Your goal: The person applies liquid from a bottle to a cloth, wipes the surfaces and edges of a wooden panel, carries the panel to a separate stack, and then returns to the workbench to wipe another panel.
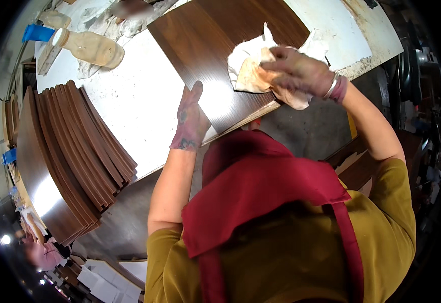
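Note:
A dark brown wood-grain panel point(225, 48) lies on the white worktable, its near corner close to my body. My left hand point(191, 118), in a stained, thin glove, rests against the panel's left edge with its fingers stretched out. Over the panel's right side, my right hand point(301, 73), also in a stained glove, holds a crumpled white cloth point(253, 65). Brownish-orange stains mark the cloth near my fingers, and part of it hangs past the panel's near edge. My right fingers are slightly blurred.
Several brown panels point(74, 151) stand in a leaning stack at the table's left. A cloudy plastic bottle point(91, 48) lies at the far left, near a blue object point(38, 33) and rags point(91, 17). Another person in pink point(46, 255) is at the lower left.

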### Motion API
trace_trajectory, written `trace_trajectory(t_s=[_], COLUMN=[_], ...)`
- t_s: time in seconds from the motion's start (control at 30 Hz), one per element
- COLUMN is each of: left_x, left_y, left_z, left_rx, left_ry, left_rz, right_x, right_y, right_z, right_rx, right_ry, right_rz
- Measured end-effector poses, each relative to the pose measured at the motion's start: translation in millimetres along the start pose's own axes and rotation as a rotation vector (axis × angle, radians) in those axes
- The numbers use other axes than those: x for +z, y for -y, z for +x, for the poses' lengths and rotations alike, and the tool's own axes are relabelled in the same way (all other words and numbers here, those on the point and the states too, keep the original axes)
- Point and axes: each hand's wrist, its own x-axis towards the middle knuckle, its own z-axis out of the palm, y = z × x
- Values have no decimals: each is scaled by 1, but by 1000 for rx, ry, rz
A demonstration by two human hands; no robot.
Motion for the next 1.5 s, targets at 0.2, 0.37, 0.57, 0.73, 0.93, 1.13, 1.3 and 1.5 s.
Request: trace_trajectory(t_s=[0.2,0.37,0.57,0.73,0.93,1.13,1.3,1.5], left_x=[-13,-54,-12,14,4,-3,1,-2], left_y=[-10,-69,-83,-43,-46,-37,-38,-40], left_z=[-12,14,112,88,112,114,108,110], left_rx=[-11,419,1321,950,1068,1210,1212,1219], left_ry=[-90,111,346,250,181,45,-3,21], left_rz=[553,1578,1885,1935,2076,2108,2141,2117], right_x=[33,100,33,68,149,103,147,107], right_y=[-35,-20,-32,-45,97,58,92,72], right_z=[-7,12,43,5,56,9,38,19], right_rx=[255,66,212,97,-198,-217,-380,-399], right_ry=[-243,-463,-712,-639,-477,-247,-195,-164], right_rz=[180,127,-412,-241,-95,-240,-286,-105])
